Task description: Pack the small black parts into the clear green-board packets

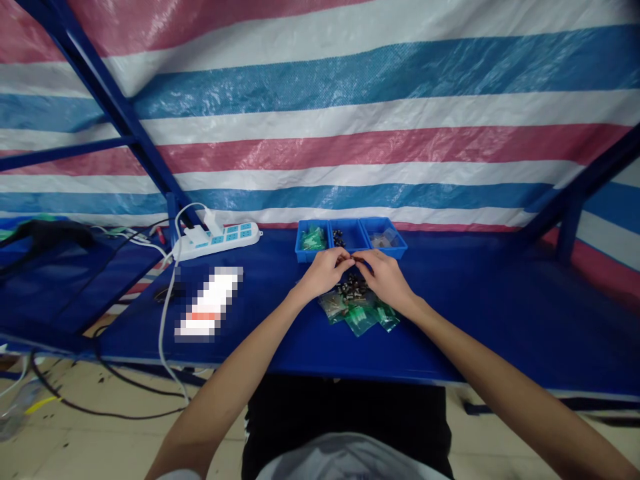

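My left hand (pixel 324 270) and my right hand (pixel 383 272) meet at the fingertips just in front of the blue bins. The fingers of both are pinched together; whatever is between them is too small to make out. Beneath them lies a heap of small dark and metallic parts (pixel 353 288). Nearer me are small clear bags, among them a green bag (pixel 361 319) and a bag with brownish contents (pixel 333 305). Behind the hands stand a left bin (pixel 306 256) with green bags, a middle bin (pixel 353 235) with a few dark parts, and a right bin (pixel 399 252) with clear bags.
A white power strip (pixel 225 241) with plugs sits at the back left, its white cable (pixel 163 320) running over the table edge. A blurred-out flat object (pixel 213 303) lies on the blue table (pixel 500 307). Blue frame posts (pixel 570 227) and a striped sheet (pixel 375 147) stand behind.
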Action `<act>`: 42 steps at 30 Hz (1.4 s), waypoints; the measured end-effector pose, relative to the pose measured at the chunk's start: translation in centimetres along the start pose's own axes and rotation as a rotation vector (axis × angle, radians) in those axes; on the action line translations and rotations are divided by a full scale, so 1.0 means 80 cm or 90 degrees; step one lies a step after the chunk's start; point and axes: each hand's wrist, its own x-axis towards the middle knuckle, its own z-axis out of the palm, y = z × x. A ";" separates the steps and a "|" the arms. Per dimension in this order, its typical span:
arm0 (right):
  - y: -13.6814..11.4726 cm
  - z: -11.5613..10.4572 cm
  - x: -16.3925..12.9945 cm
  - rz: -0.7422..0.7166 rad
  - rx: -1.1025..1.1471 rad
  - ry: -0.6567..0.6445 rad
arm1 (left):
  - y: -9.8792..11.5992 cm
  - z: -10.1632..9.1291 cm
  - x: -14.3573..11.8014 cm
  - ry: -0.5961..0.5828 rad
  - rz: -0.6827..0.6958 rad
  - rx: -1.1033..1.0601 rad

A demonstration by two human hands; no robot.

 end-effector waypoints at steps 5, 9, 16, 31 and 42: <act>0.006 0.003 -0.001 0.015 -0.011 -0.007 | -0.001 0.004 -0.002 -0.001 0.047 0.059; 0.000 0.001 0.000 0.016 -0.002 -0.014 | 0.001 0.004 -0.004 0.016 0.059 0.088; -0.013 -0.008 0.007 0.065 0.072 -0.016 | 0.002 0.001 -0.007 0.022 0.075 0.095; -0.009 -0.009 0.008 0.111 0.119 -0.058 | -0.005 0.001 -0.005 0.014 0.127 0.126; -0.014 -0.009 0.008 0.133 0.208 -0.005 | 0.000 0.000 -0.003 0.079 0.047 -0.027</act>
